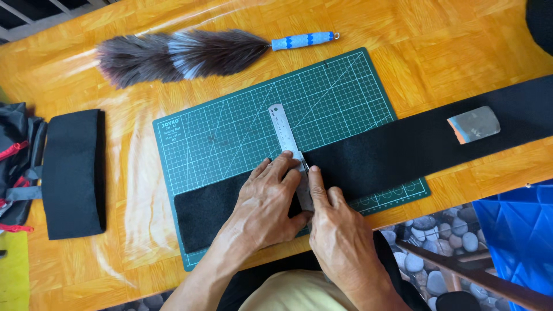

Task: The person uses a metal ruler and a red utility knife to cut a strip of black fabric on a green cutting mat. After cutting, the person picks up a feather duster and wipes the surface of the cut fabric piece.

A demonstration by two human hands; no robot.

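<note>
A long black fabric strip [403, 147] lies across a green cutting mat [242, 126] on an orange wooden table. A steel ruler [284, 128] lies across the strip. My left hand [268, 201] presses flat on the ruler's near end. My right hand [337, 227] sits just right of the ruler with its forefinger along the ruler's edge, gripping what looks like a small blade, mostly hidden.
A grey feather duster [178, 55] with a blue-white handle lies at the table's far side. A folded black fabric piece [74, 173] and a black bag [17, 161] sit at the left. A small grey block [474, 124] rests on the strip at right. A blue object [518, 230] stands off the table's right.
</note>
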